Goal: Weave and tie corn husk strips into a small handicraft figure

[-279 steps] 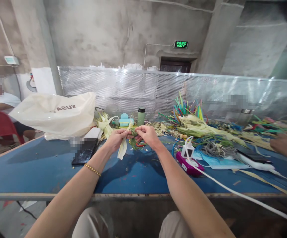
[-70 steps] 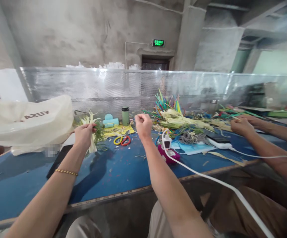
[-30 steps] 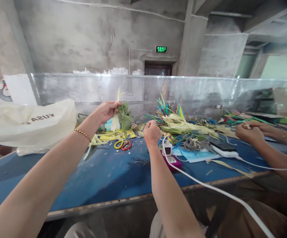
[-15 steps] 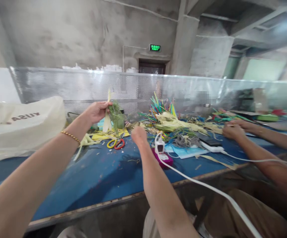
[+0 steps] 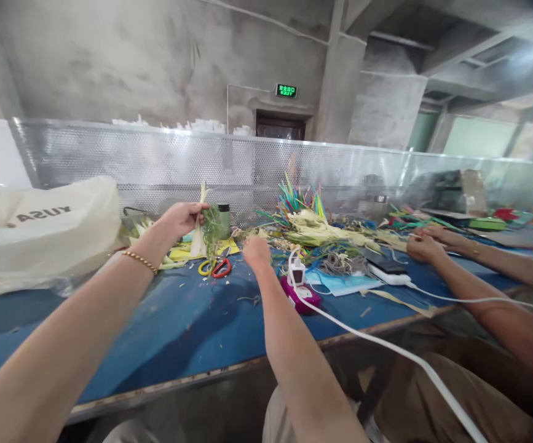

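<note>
My left hand (image 5: 184, 218) pinches a pale husk strip (image 5: 198, 239) together with a tangle of thin green strands (image 5: 211, 231), held up above the table. Below them lie scissors (image 5: 221, 267) with one yellow and one red handle loop, on the edge of a yellow sheet (image 5: 232, 247). My right hand (image 5: 256, 251) is closed at the near edge of a heap of dried scraps; what its fingers hold, if anything, is hidden. Pale husks (image 5: 324, 229) are piled to its right, with coloured strips (image 5: 298, 198) behind.
A purple power socket (image 5: 299, 295) with a white plug and cable stands right of my right forearm. A white bag (image 5: 40, 231) lies at the left, and a green container (image 5: 224, 221) stands behind. At the right, another person's hands (image 5: 425, 245) work over the blue table (image 5: 165, 332).
The husk strip and green strands hang slightly lower and straighter in my left hand. My right hand has hardly moved. The camera view has shifted a little.
</note>
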